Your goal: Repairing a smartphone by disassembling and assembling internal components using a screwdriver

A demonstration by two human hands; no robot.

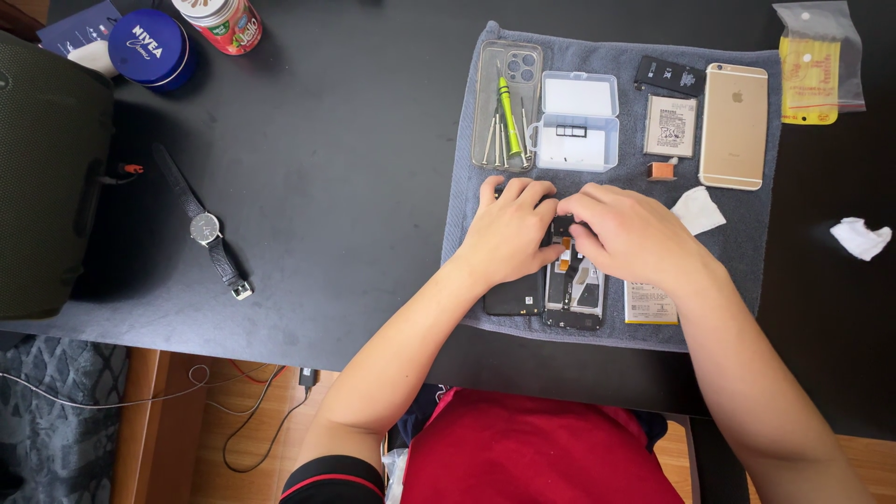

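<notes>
Mostly, the picture is filled by a big black table [355, 140]. Its near edge runs just above the person's red shirt, and wood floor shows below it. The left half of the table has lots of open room, with only a watch [205, 227] lying there on its own. A large dark bag [47, 177] sits at the far left edge.

Next comes a grey towel [467, 177] spread on the right half of the table. Its near edge lies close to the table's edge. The towel is crowded, so there is little free room on it.

A gold phone [734, 126] lies face down near the towel's far right corner. Beside it are a pale battery [670, 125] and a clear plastic box [579, 121]. A clear phone case [507, 75] holds a green screwdriver [508, 112] and some thin metal tools.

In the middle of the towel, near its front edge, lies an opened phone [571, 294]. It is black, with its back off, and small silver and orange parts show inside. A flat black piece [513, 297] lies touching its left side.

The left hand [509, 229] is curled over the top of the opened phone, fingers bent down. The right hand [630, 229] is curled too, and its fingertips pinch at something on the phone's top end. What they pinch is hidden.

A white tissue scrap [697, 209] lies just beside the right hand.
</notes>
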